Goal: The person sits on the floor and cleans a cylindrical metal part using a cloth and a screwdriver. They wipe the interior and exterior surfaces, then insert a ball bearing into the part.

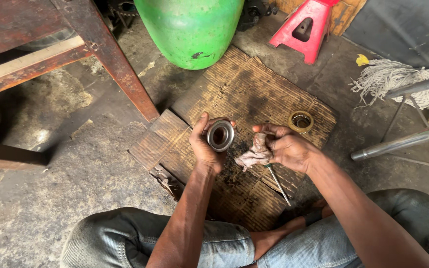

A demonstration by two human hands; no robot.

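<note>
1. We find the left hand (pixel 205 145) closed around a round metal bearing (pixel 220 135), thumb over its upper rim, fingers wrapped behind; its open bore faces the camera.
2. We find the right hand (pixel 288 148) clenched on a dirty pinkish rag (pixel 255 154), which hangs from the fingers just beside the bearing without clearly touching it.
3. We note a screwdriver (pixel 279 184) protruding below the right hand; whether that hand grips its handle we cannot tell.
4. Both hands are held above a stained sheet of corrugated cardboard (pixel 254 89) spread on the concrete floor (pixel 50 198).
5. A brass-coloured ring (pixel 301 121) lies on the cardboard, near the right hand and apart from it.
6. We record, further back: a green drum (pixel 190 30), a red jack stand (pixel 308 26), a wooden bench leg (pixel 125 74) at left, a mop head (pixel 398 79) and metal tubes (pixel 403 141) at right.
7. The person sits cross-legged in jeans (pixel 224 245).
</note>
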